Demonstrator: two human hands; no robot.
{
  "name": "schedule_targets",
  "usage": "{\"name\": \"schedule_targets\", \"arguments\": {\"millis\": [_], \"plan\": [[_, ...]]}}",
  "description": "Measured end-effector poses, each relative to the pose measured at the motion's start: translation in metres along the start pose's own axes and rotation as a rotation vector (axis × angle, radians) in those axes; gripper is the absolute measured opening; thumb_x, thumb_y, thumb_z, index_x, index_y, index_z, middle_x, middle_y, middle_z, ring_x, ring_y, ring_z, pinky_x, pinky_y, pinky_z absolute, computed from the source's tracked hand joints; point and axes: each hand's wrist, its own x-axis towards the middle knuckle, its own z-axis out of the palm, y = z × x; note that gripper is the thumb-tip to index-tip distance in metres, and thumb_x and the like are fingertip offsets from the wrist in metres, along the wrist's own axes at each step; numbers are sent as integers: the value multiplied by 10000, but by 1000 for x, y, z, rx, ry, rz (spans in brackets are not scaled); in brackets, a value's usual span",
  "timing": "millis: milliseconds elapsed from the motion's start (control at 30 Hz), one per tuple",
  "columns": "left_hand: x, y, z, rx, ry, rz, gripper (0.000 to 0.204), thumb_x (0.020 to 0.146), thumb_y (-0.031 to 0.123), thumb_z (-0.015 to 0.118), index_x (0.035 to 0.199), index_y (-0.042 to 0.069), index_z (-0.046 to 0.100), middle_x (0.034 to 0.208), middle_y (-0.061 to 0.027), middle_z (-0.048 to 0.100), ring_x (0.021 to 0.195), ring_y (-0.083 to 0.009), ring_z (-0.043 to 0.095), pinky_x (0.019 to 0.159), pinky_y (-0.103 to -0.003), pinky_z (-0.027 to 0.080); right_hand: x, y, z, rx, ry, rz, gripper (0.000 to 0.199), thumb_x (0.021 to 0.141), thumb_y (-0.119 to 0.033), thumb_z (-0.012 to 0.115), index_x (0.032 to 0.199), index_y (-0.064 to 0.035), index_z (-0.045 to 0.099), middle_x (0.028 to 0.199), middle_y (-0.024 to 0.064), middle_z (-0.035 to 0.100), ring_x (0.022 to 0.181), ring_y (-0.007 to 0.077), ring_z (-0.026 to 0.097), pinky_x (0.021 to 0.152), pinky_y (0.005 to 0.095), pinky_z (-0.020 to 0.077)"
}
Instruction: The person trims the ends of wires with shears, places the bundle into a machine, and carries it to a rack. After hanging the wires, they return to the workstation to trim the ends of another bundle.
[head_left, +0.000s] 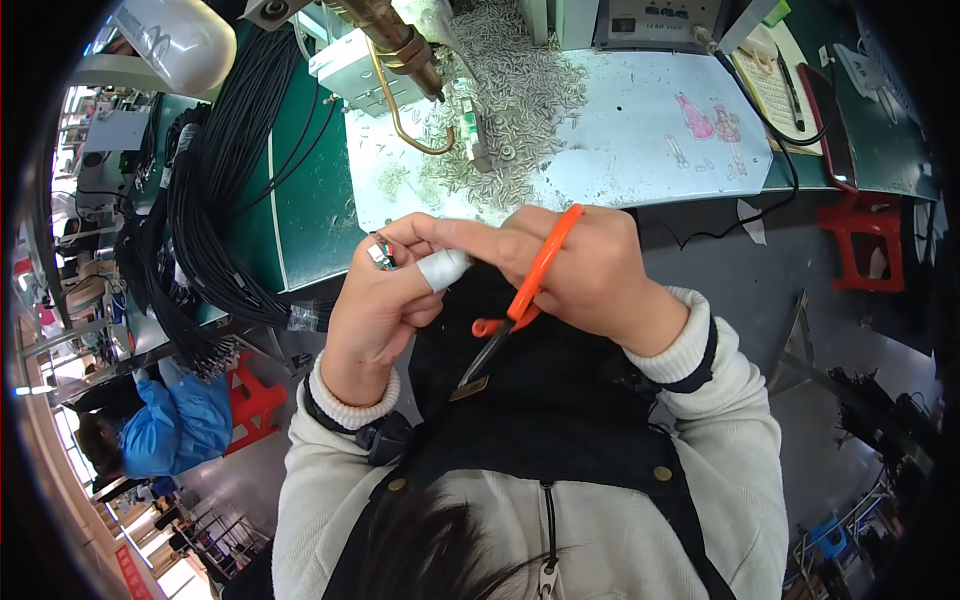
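Observation:
My left hand [372, 300] is closed, its thumb wrapped in white tape. Beside its bent index finger a small white connector [381, 256] with thin coloured wires shows; the rest of it is hidden in the fingers. My right hand [590, 275] has a pair of scissors [546, 262] with orange handles hooked on its fingers. The blades hang down toward my black apron [560, 400]. The right hand's index finger reaches over to meet the left fingertips. Whether those fingers pinch anything together, I cannot make out.
A machine nozzle [405, 55] stands over a pale board [640, 150] strewn with small metal pieces [520, 100]. Bundles of black cables [205, 220] hang at the left. A notepad [785, 95] and a phone [835, 130] lie at the far right. A person in blue [180, 420] sits lower left.

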Motion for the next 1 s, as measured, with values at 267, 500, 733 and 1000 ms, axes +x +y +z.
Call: {"name": "schedule_targets", "arguments": {"millis": [267, 500, 733, 1000], "plan": [[-1, -9, 6, 229, -3, 164, 149, 742, -34, 582, 876, 2, 527, 723, -5, 531, 499, -5, 401, 421, -142, 268, -9, -8, 1, -118, -12, -69, 285, 634, 26, 623, 899, -59, 567, 617, 6, 551, 495, 108, 534, 415, 217, 397], [-3, -30, 16, 616, 212, 728, 175, 736, -47, 600, 898, -15, 541, 749, -22, 551, 723, -50, 531, 583, -143, 385, -8, -19, 17, 900, 85, 652, 170, 742, 49, 561, 890, -20, 514, 663, 50, 572, 596, 75, 574, 534, 178, 453], [-6, -18, 10, 276, 202, 362, 141, 754, -32, 586, 888, -22, 545, 777, -35, 579, 638, -34, 510, 542, -141, 377, -2, -21, 0, 683, -114, 690, 152, 738, -62, 623, 827, -2, 516, 661, 78, 576, 598, 101, 588, 513, 223, 443], [-2, -17, 19, 260, 234, 424, 138, 754, -13, 586, 887, -5, 549, 695, -4, 555, 485, 11, 376, 413, -135, 239, -13, -24, 10, 227, -420, 645, 233, 752, -191, 631, 695, 0, 511, 515, 81, 507, 463, 102, 530, 429, 264, 386]]}}
